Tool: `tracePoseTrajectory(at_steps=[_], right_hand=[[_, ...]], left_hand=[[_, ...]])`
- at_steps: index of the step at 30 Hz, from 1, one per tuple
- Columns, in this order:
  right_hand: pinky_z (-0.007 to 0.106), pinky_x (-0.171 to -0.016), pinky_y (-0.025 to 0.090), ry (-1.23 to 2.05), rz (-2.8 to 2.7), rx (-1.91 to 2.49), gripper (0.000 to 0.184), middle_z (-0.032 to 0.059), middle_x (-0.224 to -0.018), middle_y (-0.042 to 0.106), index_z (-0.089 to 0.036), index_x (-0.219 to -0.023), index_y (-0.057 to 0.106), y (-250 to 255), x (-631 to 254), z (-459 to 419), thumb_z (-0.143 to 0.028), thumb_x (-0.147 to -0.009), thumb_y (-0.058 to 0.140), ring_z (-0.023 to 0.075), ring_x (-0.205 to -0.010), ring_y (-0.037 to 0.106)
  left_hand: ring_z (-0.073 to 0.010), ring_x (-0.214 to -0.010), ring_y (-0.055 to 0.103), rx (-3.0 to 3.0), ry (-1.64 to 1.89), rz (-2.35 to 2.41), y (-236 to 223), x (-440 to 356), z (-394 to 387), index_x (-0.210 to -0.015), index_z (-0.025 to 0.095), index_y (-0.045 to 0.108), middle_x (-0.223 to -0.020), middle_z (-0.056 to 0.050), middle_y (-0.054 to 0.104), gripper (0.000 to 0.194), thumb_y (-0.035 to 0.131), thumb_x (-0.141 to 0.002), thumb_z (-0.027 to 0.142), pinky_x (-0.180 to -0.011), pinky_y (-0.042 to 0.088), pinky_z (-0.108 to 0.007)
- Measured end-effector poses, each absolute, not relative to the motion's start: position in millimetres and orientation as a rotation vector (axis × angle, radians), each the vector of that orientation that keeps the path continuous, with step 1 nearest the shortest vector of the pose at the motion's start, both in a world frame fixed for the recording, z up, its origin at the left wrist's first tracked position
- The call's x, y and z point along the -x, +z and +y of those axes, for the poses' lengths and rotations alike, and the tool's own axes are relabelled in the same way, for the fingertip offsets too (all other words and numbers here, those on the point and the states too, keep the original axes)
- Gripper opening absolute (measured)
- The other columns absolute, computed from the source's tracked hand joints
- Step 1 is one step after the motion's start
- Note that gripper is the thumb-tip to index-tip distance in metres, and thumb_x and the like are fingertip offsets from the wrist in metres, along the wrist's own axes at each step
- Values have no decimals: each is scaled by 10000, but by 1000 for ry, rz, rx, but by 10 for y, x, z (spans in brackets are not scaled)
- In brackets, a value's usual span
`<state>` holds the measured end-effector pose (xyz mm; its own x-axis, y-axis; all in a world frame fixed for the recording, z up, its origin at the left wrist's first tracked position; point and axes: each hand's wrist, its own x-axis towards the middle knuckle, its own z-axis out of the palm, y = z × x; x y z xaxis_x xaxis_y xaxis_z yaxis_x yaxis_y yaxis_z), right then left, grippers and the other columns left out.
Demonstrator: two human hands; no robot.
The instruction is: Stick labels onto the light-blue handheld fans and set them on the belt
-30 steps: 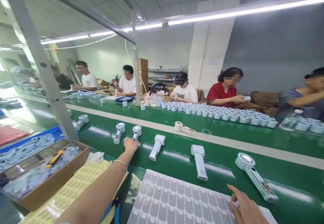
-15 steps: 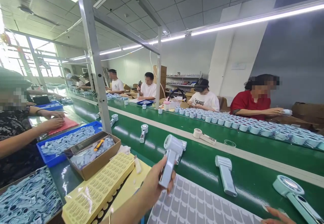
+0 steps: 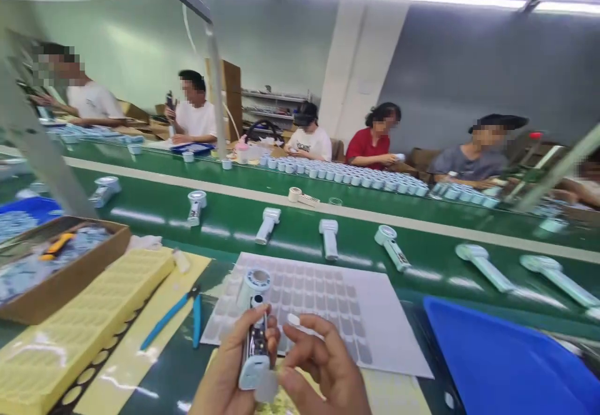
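Observation:
My left hand [image 3: 229, 365] is wrapped around the handle of a light-blue handheld fan body [image 3: 257, 284], its round head pointing away and dark inner parts showing along the handle. My right hand [image 3: 325, 365] is close beside it, fingers bent. At its thumb, by the handle's base, a greyish translucent sticker [image 3: 266, 388] appears pinched. A small white piece [image 3: 293, 319] shows at the index fingertip; I cannot tell what it is. Beneath the hands lies a white sheet [image 3: 394, 327] with rows of grey sticker shapes.
More fan bodies [image 3: 329, 240] lie spaced along the green belt [image 3: 435, 252]. Blue-handled cutters [image 3: 171, 320], a stack of yellow sheets [image 3: 94, 315] and a cardboard box of parts [image 3: 107, 237] are on the left. A blue tray [image 3: 497, 352] is at right. Co-workers sit across.
My view has swung right and down. The fan body in my left hand has come closer, its inner side now showing. My right hand has moved from the lower right to beside it.

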<state>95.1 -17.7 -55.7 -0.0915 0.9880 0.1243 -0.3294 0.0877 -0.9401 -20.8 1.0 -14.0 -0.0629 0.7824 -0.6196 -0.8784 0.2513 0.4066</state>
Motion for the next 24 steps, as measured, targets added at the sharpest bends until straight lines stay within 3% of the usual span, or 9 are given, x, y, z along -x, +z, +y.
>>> tracePoseTrajectory(at_steps=[3, 6, 24], right_hand=[[396, -975, 533, 1367, -1014, 867, 524, -11, -665, 723, -244, -1035, 580, -403, -850, -258, -355, -602, 853, 287, -1143, 676], [388, -997, 511, 1376, -1001, 921, 454, -11, -666, 733, -225, -1009, 593, -293, -843, -303, -243, -588, 762, 285, -1176, 661], [403, -1002, 487, 1340, -1071, 1039, 437, -22, -680, 742, -223, -1011, 613, -180, -809, -328, -239, -580, 687, 272, -1026, 703]], left_hand=[[-93, -442, 587, 206, 1355, 910, -82, 156, -25, -807, 124, 598, -632, -29, 615, 99, 588, -901, 92, -432, 514, -170], [-107, -444, 593, 231, 1362, 914, -45, 135, -52, -810, 120, 585, -632, -30, 595, 101, 579, -901, 78, -405, 517, -185], [-97, -482, 591, 230, 1390, 882, -78, 163, -45, -795, 103, 573, -649, -38, 578, 112, 585, -904, 79, -435, 524, -180]])
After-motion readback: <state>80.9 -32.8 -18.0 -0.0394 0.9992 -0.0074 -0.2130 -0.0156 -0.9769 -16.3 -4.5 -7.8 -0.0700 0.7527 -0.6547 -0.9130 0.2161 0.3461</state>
